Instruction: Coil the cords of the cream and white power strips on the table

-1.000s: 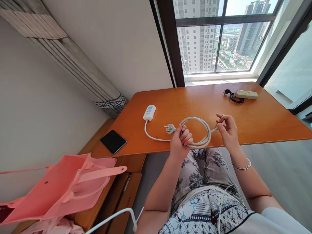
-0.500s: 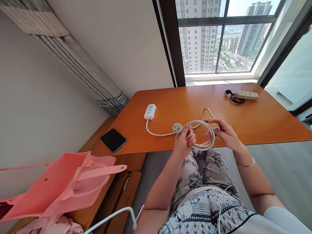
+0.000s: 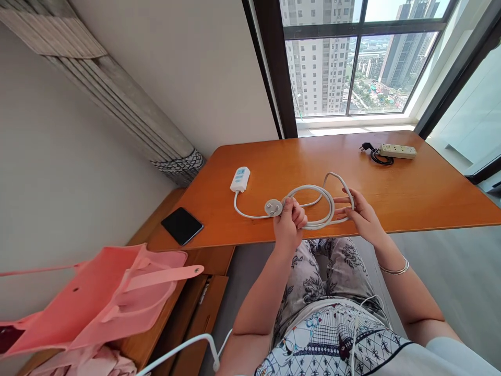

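Two hands are at work on one white cable (image 3: 315,225), wound into a coil of several turns near the front edge of the tabletop (image 3: 422,193); the turns overlap too closely to count. The left hand (image 3: 288,222) is clenched around the coil's near-left side, with the cable's one pale plug (image 3: 273,207) jutting out beside its thumb, pins showing. The right hand (image 3: 360,215) loosely grasps a single outer loop of the same cable, its fingers reaching leftward towards the coil.

From the left hand, one length of cable curves away to one white socket block (image 3: 240,179), which lies on the tabletop towards its far left. One beige power strip (image 3: 397,151) rests near the far right corner, its one black cord (image 3: 382,160) bunched just beside it and ending in one black plug (image 3: 366,147).

One dark-screened phone (image 3: 182,226) lies at the tabletop's left front edge. Below and left of it sits one pink bag (image 3: 105,297).
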A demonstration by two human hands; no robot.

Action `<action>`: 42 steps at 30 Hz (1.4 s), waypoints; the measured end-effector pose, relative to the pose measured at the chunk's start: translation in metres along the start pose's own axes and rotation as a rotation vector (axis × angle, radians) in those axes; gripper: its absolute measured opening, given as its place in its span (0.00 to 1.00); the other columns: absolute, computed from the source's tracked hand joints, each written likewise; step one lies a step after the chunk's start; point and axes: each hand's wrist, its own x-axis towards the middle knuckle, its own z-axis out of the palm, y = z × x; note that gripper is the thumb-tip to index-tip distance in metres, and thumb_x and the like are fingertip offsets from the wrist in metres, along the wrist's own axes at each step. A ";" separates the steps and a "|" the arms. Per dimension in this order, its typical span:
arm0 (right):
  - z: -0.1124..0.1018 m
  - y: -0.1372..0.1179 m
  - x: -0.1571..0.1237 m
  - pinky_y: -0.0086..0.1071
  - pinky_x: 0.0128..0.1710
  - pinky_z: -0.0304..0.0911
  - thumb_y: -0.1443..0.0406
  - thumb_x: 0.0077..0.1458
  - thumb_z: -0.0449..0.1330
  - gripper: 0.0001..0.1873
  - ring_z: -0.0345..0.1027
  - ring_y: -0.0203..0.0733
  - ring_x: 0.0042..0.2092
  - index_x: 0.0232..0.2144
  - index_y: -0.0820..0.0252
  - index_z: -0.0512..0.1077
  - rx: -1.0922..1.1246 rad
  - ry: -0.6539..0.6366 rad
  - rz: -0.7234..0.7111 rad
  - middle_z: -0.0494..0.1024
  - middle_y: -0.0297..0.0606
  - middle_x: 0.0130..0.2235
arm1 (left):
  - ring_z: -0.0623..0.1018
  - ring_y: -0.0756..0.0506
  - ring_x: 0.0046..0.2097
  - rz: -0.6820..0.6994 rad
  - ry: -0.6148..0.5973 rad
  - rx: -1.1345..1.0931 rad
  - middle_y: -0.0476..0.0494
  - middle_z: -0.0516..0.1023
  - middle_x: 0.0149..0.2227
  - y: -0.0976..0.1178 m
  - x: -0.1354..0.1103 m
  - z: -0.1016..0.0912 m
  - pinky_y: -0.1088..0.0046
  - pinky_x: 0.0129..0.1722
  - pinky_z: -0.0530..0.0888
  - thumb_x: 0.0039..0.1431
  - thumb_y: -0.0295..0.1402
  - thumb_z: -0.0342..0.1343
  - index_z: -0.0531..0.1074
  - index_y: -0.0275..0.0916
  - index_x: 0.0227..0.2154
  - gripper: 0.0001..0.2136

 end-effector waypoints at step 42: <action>0.014 -0.040 -0.016 0.34 0.30 0.60 0.63 0.70 0.46 0.23 0.63 0.40 0.26 0.63 0.58 0.67 -0.634 -0.252 -0.624 0.74 0.36 0.27 | 0.64 0.55 0.19 0.063 -0.287 0.292 0.54 0.71 0.27 -0.029 0.015 -0.022 0.76 0.18 0.65 0.46 0.29 0.70 0.75 0.46 0.44 0.21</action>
